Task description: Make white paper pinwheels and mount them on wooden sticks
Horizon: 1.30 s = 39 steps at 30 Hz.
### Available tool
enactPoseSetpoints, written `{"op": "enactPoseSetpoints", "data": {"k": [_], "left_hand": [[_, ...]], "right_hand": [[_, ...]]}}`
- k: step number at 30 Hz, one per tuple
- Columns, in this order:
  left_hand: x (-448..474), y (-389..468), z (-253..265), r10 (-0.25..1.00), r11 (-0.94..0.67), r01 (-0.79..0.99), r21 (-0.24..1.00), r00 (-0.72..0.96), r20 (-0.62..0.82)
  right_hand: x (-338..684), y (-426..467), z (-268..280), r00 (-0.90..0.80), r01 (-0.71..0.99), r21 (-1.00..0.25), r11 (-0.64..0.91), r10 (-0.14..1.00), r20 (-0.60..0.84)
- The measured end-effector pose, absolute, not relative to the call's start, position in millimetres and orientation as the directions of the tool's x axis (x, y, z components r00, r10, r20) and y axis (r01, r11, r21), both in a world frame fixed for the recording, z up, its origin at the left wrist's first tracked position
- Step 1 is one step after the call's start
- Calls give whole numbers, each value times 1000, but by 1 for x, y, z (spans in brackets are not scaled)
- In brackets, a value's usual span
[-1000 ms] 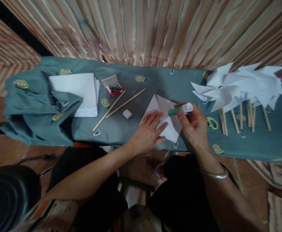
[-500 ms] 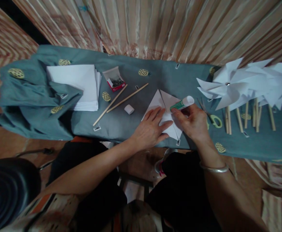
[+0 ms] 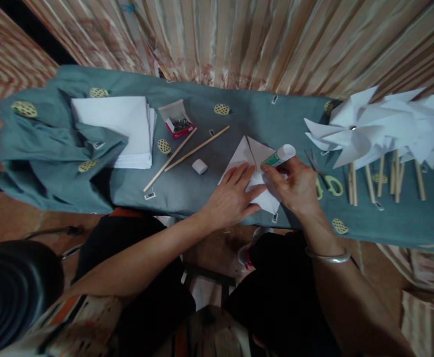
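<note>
A white paper square [image 3: 263,144], cut inward from its corners, lies on the cloth in front of me. My left hand [image 3: 235,193] rests on it with fingers spread. Gripped in my right hand [image 3: 296,183] is a green-and-white glue stick [image 3: 280,155], tilted, its lower end down near the middle of the paper; its tip is hidden by my fingers. The white glue cap [image 3: 199,166] lies to the left of the paper. Scissors with yellow-green handles [image 3: 330,183] sit just right of my right hand.
Two wooden sticks [image 3: 198,148] and an opened red box of metal pins [image 3: 179,125] lie left of the paper. Further left is a stack of white paper [image 3: 118,124]. Several white paper pinwheels [image 3: 354,129] on sticks lie at the right of the blue-green tablecloth [image 3: 261,111].
The glue stick and my right hand have shifted very slightly left over the paper. My left hand stays spread in place.
</note>
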<state>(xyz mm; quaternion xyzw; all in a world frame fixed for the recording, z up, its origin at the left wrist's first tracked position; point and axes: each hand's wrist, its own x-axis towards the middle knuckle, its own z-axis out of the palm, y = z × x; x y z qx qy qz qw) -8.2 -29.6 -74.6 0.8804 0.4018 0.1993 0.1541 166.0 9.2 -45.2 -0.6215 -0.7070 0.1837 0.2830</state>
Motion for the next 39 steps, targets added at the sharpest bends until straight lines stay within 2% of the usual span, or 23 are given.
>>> {"op": "enactPoseSetpoints", "data": {"k": [8, 19, 39], "left_hand": [[-8, -30, -76, 766, -640, 674, 369, 596, 239], [-8, -30, -78, 765, -642, 676, 362, 596, 243], [-9, -30, -76, 766, -640, 672, 373, 600, 232]], "right_hand": [[162, 8, -43, -127, 786, -577, 222, 971, 201], [167, 6, -44, -195, 796, -539, 274, 960, 201], [176, 1, -43, -200, 809, -528, 258, 966, 166]]}}
